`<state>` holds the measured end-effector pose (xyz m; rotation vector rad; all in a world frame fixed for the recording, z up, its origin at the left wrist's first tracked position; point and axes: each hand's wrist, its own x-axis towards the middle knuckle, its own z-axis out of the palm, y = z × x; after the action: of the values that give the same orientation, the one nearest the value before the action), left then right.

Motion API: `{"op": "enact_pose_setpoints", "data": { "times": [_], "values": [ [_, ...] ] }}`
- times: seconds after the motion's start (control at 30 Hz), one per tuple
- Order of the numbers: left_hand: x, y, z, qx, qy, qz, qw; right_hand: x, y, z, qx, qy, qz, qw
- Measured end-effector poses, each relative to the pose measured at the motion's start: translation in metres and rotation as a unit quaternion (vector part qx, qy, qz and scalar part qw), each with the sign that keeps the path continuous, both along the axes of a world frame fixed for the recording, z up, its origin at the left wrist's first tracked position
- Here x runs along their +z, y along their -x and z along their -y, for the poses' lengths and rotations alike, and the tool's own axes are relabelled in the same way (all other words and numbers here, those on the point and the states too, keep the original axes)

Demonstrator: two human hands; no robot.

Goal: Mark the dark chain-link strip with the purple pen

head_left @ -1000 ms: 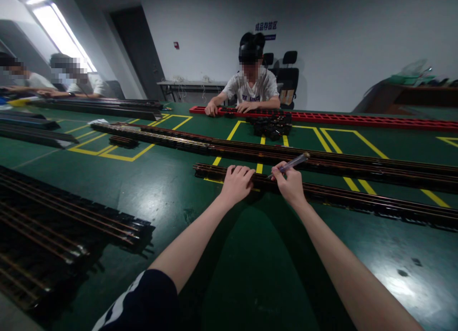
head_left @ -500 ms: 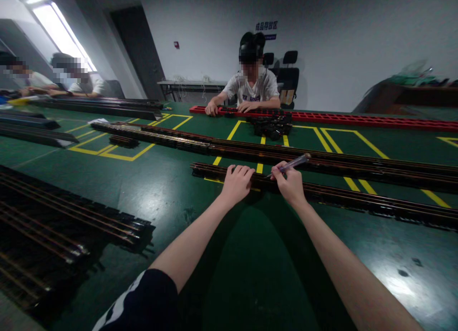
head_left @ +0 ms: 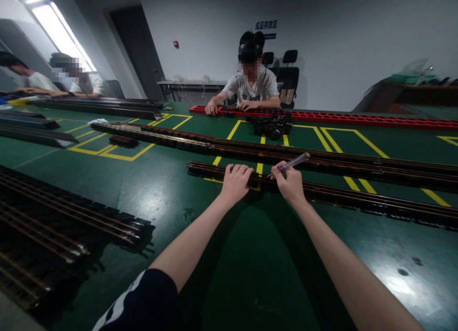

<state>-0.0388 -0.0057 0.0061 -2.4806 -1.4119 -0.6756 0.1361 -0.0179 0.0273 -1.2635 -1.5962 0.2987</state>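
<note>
A long black rail (head_left: 343,200) with copper-coloured strips lies across the green table before me, its left end free. My left hand (head_left: 236,181) is closed over this rail near that end, fingers bent across its top. Just to the right, my right hand (head_left: 289,182) grips a slim screwdriver (head_left: 294,162) with a clear, purplish handle. The tool is tilted, handle up to the right, and its tip points down at the rail between my hands. Whether the tip touches the rail I cannot tell.
Behind my rail runs another bundle of long black rails (head_left: 229,149). More rails (head_left: 118,221) lie at the left front. Across the table a co-worker (head_left: 252,87) has both hands at a red slotted frame (head_left: 358,119), near a pile of black parts (head_left: 272,126).
The black rail has slid slightly to the left, and my left hand has shifted a little the same way. My right hand with the screwdriver stays almost in place.
</note>
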Motion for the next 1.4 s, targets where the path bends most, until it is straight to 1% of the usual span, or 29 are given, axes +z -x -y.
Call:
{"op": "enact_pose_setpoints", "data": {
  "times": [0.2,0.43,0.73,0.97,1.2,1.4],
  "values": [
    [-0.001,0.0011,-0.0011,0.002,0.003,0.004,1.0,0.0007,-0.0006,0.0009,-0.003,0.001,-0.004,1.0],
    [0.0,0.0021,-0.0022,-0.01,0.02,0.008,1.0,-0.0003,-0.0032,0.0003,-0.021,-0.01,-0.028,0.999],
    [0.0015,0.003,-0.0026,-0.016,0.032,0.036,0.999,-0.0004,-0.0032,0.0003,0.002,0.005,-0.028,1.0],
    [0.0052,0.0021,-0.0003,-0.044,0.047,0.038,0.997,0.0013,-0.0031,0.0005,-0.001,0.013,-0.017,1.0],
    [0.003,0.0009,-0.0008,-0.034,0.029,0.017,0.999,0.0023,-0.0032,-0.0006,-0.001,0.01,0.002,1.0],
    [0.0044,0.0001,-0.0004,-0.025,0.029,0.004,0.999,0.0016,-0.0021,-0.0012,0.004,0.009,0.001,1.0]
  ]
}}
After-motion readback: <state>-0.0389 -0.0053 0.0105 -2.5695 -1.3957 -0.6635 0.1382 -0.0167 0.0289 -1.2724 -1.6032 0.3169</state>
